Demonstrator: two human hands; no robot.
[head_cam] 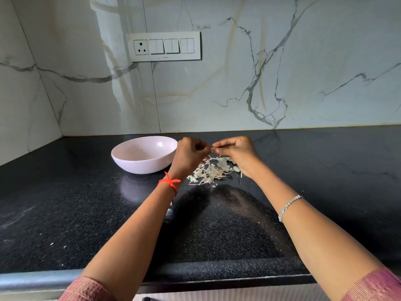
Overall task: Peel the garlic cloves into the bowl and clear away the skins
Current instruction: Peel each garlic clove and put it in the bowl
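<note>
Head view, centre frame: left hand [191, 153] and right hand [235, 148] both curled, fingertips meeting, pinching 1 small pale garlic clove [212, 149] between them, above a heap of papery, curly white skins [211, 170] on glossy speckled black counter [65, 203]. Smooth, round, pale-pink bowl [138, 164] just left of the hands.

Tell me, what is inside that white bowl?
Of the bowl, only the pale far inner wall shows, and nothing plainly lies on it. The near wall covers the bottom, so whatever lies there cannot be seen.
</note>
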